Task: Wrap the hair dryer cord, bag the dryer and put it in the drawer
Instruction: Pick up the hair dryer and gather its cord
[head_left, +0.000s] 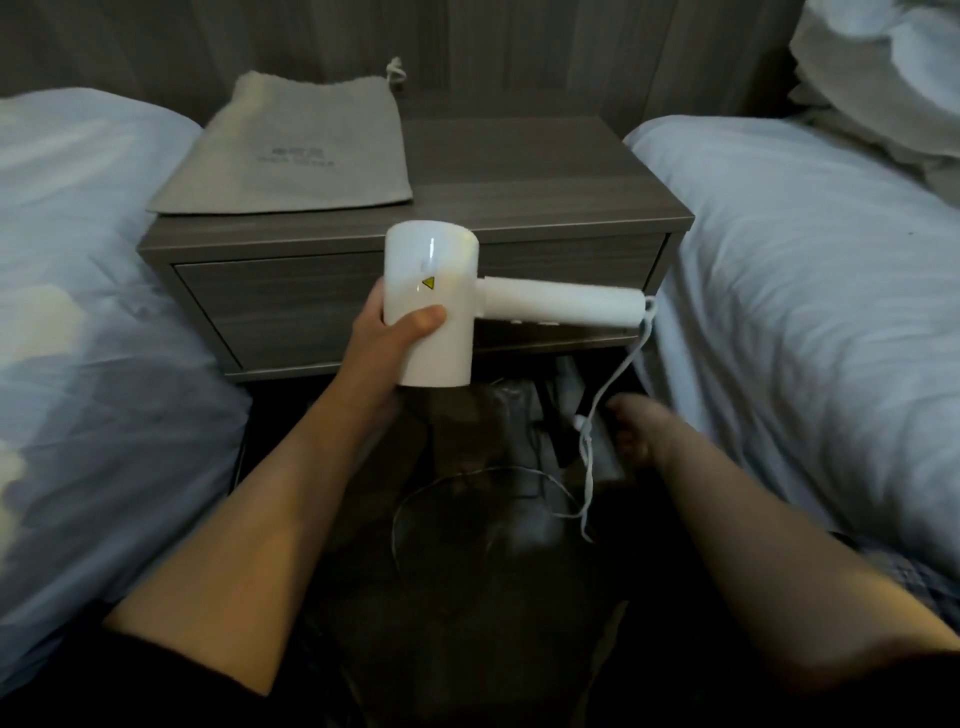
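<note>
Two bare hands, one white dryer, cord still loose

Two forearms reach forward from the bottom of the view toward a grey wood-grain nightstand set between two beds. Nearest the camera, the white cord trails over the dark floor below the nightstand, one loop lying on the floor and the rest rising to the end of the dryer's handle. The right hand hovers low beside the hanging cord, below and in front of the nightstand; it is blurred, and whether its fingers are closed on the cord cannot be told. The left hand is wrapped firmly round the barrel of the white hair dryer, thumb across the front, holding it up in front of the nightstand's closed drawer. The barrel stands upright and the handle points sideways to the right, toward the right-hand bed. Farther back, a grey drawstring bag lies flat on the left part of the nightstand's top, its tie at the far corner. A second bed flanks the nightstand on the left
</note>
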